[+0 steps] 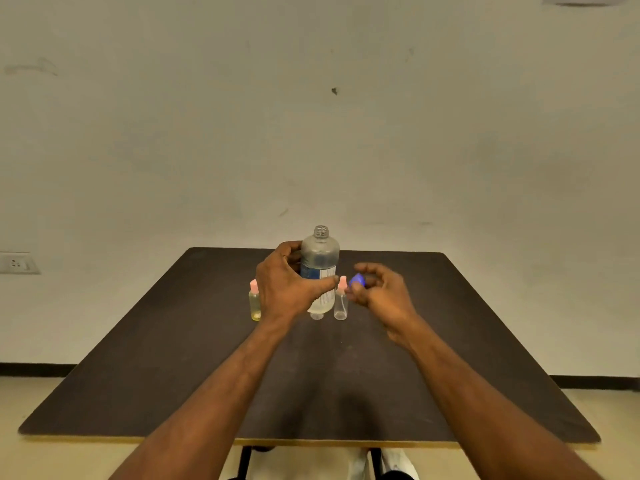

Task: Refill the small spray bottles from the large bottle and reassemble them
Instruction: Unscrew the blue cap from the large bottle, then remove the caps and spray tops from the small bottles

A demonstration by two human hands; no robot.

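Note:
A large clear bottle (319, 261) with a blue and white label stands uncapped in the middle of the dark table (173, 358). My left hand (287, 285) is wrapped around its body. To its right, my right hand (381, 292) holds the blue cap (357, 280) in its fingertips, just above the table. A small clear spray bottle (340, 303) with a pink top stands between the large bottle and my right hand. A small yellowish spray bottle (255, 303) with a pink top stands left of my left hand. Another small clear bottle's base (316, 316) shows below the large one.
The table's back edge runs against a pale wall (311, 116). A wall socket (19, 263) sits at the far left. Table legs and my shoes show below the front edge.

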